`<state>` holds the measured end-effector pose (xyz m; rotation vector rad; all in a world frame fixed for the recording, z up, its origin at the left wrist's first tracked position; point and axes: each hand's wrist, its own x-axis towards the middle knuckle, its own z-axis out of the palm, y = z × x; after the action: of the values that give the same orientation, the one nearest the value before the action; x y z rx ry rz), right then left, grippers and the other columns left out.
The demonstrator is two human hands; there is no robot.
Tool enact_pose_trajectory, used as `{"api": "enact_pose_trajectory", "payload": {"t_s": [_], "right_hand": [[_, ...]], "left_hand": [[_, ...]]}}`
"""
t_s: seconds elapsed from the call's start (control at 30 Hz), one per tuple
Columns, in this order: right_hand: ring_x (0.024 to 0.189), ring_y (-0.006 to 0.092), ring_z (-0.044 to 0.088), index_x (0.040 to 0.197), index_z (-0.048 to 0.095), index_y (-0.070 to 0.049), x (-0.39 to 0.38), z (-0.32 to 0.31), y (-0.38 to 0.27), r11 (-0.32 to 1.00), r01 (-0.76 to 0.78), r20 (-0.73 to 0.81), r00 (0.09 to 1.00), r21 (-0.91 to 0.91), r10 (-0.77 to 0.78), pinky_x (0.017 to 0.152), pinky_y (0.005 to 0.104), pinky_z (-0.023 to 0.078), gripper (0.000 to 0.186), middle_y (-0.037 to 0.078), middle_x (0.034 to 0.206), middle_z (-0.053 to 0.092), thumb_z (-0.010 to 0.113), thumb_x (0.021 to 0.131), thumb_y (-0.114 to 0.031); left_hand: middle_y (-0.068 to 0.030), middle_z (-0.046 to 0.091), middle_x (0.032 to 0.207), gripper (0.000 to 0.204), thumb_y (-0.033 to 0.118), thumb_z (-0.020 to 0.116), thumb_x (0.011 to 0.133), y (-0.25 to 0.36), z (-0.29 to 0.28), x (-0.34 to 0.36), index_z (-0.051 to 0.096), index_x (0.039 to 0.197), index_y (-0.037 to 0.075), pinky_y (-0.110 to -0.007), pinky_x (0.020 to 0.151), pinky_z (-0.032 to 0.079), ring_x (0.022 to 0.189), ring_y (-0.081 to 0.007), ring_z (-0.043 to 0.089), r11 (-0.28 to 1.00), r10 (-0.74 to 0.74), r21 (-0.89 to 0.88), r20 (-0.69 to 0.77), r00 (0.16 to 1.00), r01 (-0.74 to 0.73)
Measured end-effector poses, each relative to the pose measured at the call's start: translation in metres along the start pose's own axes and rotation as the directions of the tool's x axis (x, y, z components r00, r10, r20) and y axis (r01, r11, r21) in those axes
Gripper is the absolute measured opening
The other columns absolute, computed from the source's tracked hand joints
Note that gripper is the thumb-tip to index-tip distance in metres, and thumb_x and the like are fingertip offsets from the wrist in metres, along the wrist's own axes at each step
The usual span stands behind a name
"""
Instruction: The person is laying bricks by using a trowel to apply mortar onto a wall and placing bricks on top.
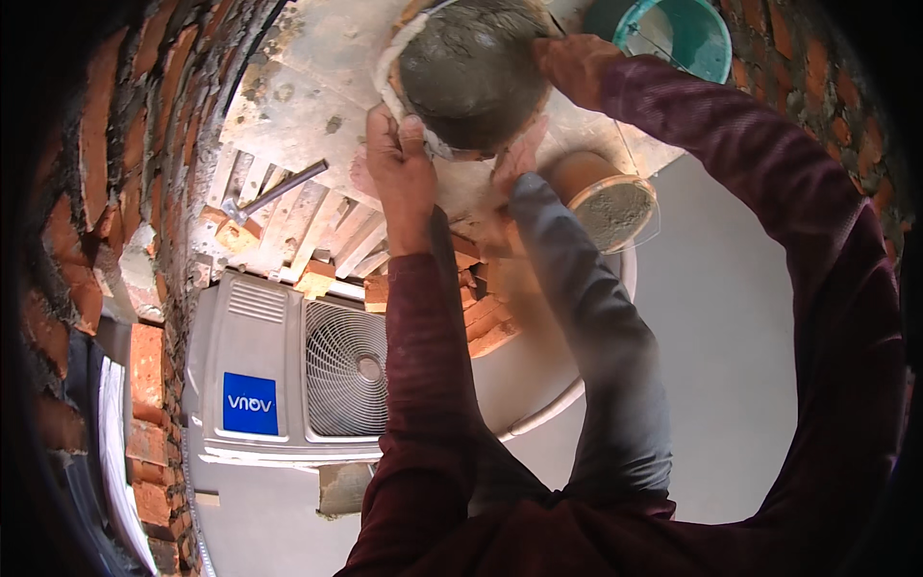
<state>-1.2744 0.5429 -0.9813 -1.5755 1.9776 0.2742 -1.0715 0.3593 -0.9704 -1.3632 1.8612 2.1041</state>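
"Where's the mortar?"

"In the round tub (387, 72) at the far end of my reach, wet grey mortar (471, 72) filling it."

"And your grip?"

"My left hand (402, 178) pinches the near-left rim between thumb and fingers, I'd say to steady it. My right hand (579, 72) is at the opposite side; its fingertips are hidden, so I can't tell whether they pinch anything."

"What's around it?"

"A smaller bucket (577, 178) of grey mix and a green bucket (723, 46), both near my right arm, probably for easy reach. The hammer (284, 188) lies left, on wooden slats (312, 231)."
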Motion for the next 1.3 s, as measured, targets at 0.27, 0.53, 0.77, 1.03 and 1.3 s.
{"api": "enact_pose_trajectory", "payload": {"t_s": [0.27, 0.53, 0.77, 1.03, 1.3], "right_hand": [[0.063, 0.0233, 0.060, 0.093, 0.065, -0.009, 0.003, 0.053, -0.045, 0.807, 0.411, -0.143, 0.910, 0.424, -0.389, 0.054, 0.0334, 0.049, 0.017, 0.006, 0.087, 0.062, 0.066, 0.080, -0.020], [0.045, 0.0035, 0.042, 0.105, 0.057, -0.005, 0.026, 0.012, -0.085, -0.966, -0.247, 0.292, 0.932, 0.077, -0.215, 0.039, 0.0195, 0.032, 0.022, -0.004, 0.076, 0.050, 0.053, 0.095, -0.024], [0.040, 0.0094, 0.044, 0.119, 0.055, -0.004, -0.074, -0.072, -0.065, -0.672, -0.476, 0.591, 0.804, 0.567, -0.070, 0.036, 0.0247, 0.036, 0.041, 0.003, 0.070, 0.052, 0.040, 0.102, -0.039], [0.118, 0.0312, 0.053, 0.130, 0.048, 0.005, 0.015, -0.009, -0.021, 0.983, 0.052, 0.507, 0.851, 0.176, -0.136, 0.095, 0.0327, 0.050, 0.051, 0.021, 0.129, 0.051, 0.060, 0.082, -0.006], [0.110, 0.0287, 0.060, 0.131, 0.048, 0.002, 0.003, -0.072, -0.006, 0.819, -0.377, 0.774, 0.622, 0.432, -0.122, 0.081, 0.0353, 0.058, 0.045, 0.022, 0.131, 0.051, 0.051, 0.089, -0.014]], "left_hand": [[0.0030, 0.051, 0.083, 0.011, 0.016, 0.048, 0.100, -0.011, -0.018, 0.008, 0.051, 0.104, 0.006, -0.021, 0.063, 0.040, 0.070, -0.0046, 0.044, 0.999, -0.048, -0.019, -0.056, 0.997, 0.047], [0.0041, 0.051, 0.084, 0.012, 0.022, 0.049, 0.101, -0.020, -0.027, 0.014, 0.049, 0.101, 0.011, -0.020, 0.061, 0.042, 0.071, -0.0038, 0.046, 0.976, -0.130, -0.185, -0.068, 0.989, 0.116], [0.0033, 0.057, 0.093, 0.020, 0.015, 0.053, 0.099, -0.012, -0.013, 0.019, 0.053, 0.118, 0.011, -0.022, 0.066, 0.045, 0.076, -0.0052, 0.052, 0.918, -0.216, -0.332, 0.043, 0.975, 0.218], [-0.0054, 0.061, 0.114, 0.039, 0.000, 0.063, 0.087, 0.009, 0.030, 0.018, 0.052, 0.125, 0.001, -0.025, 0.086, 0.044, 0.098, -0.0102, 0.056, 0.908, -0.041, -0.413, 0.085, 0.996, 0.072], [-0.0075, 0.058, 0.124, 0.043, 0.000, 0.062, 0.088, -0.004, 0.028, 0.009, 0.050, 0.130, -0.001, -0.026, 0.091, 0.043, 0.106, -0.0133, 0.056, 0.882, -0.069, -0.466, 0.011, 0.998, 0.067]]}}
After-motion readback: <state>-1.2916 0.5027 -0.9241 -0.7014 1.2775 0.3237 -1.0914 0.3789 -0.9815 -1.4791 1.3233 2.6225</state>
